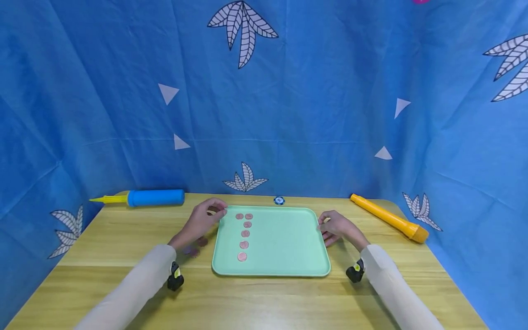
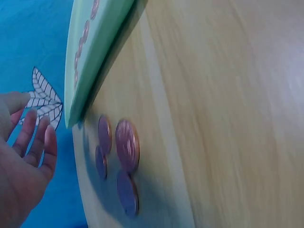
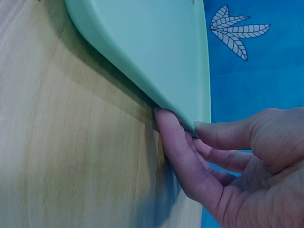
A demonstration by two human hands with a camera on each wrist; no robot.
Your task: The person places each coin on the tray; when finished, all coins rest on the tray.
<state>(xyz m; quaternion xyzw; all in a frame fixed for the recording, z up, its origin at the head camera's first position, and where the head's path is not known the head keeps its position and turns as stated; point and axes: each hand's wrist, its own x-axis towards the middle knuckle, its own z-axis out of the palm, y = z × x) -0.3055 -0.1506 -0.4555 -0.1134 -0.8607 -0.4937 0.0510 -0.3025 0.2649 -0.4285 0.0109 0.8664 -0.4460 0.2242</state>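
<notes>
On table, right hand (image 1: 336, 227) grips tray (image 1: 284, 238).

Matt plastic tray (image 1: 284, 238), coppery metal coins (image 2: 126, 145), smooth wood-grain table (image 1: 264, 298)

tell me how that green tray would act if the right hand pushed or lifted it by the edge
The green tray looks like a stiff, thin moulding, so it would probably slide as one piece on the smooth wooden table. Its low rim, gripped by the right hand, suggests the coins lying flat inside could slip if it tilts. It seems light.
</notes>
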